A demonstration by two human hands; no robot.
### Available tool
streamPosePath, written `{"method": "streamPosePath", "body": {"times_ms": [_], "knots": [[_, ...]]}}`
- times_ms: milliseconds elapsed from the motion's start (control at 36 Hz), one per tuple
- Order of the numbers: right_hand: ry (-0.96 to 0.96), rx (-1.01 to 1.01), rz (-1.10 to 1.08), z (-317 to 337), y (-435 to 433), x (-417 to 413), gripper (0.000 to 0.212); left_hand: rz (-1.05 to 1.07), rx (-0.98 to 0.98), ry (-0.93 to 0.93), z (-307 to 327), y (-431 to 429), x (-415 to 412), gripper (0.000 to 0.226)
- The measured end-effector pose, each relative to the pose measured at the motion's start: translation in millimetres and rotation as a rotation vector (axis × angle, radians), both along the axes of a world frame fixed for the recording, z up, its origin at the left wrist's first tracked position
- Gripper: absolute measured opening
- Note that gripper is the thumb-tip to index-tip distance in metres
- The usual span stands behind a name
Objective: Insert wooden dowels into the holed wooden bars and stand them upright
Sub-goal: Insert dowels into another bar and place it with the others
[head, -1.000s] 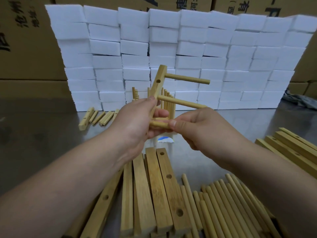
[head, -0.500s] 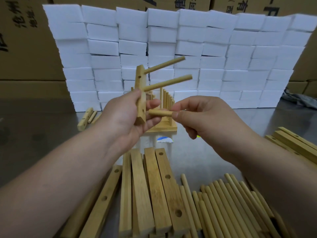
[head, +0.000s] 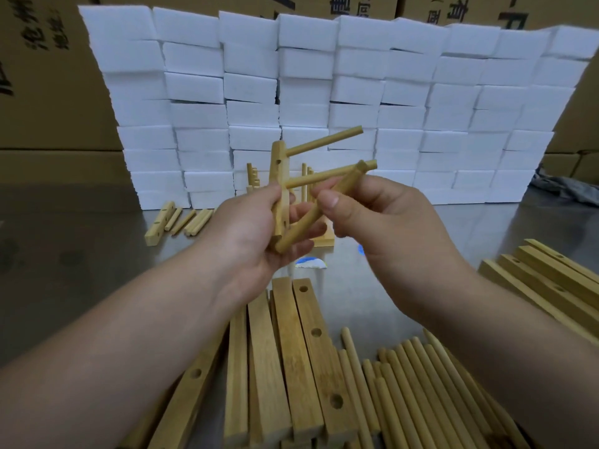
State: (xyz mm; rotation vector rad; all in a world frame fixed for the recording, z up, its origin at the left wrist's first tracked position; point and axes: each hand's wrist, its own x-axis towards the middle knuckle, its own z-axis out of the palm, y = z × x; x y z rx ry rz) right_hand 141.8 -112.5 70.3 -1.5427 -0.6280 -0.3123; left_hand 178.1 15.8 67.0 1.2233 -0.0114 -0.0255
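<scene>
The left hand (head: pixel 249 234) gripped a holed bar (head: pixel 279 163) upright above the worktop (head: pixel 81 254), two dowels (head: pixel 324 141) jutting from it to the right. The right hand (head: pixel 382 222) pinched a third dowel (head: pixel 311 218), slanted, its lower end by the bar's foot. Black print on the cartons (head: pixel 48 76) behind was cut off, unreadable.

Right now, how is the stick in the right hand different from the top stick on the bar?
The top stick is plugged into the bar; the right-hand stick looks loose. The top stick points almost sideways; the right-hand stick slants steeply. No hand touches the top stick; the right hand pinches the other. Both are round pale wood.
</scene>
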Motion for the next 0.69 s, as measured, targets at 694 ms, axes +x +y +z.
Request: {"method": "streamPosePath", "body": {"times_ms": [694], "knots": [[-0.249, -0.676, -0.374, -8.8, -9.3, 8.5, 0.009, 0.037, 0.030, -0.036, 6.1, 1.7, -2.3, 0.024]]}}
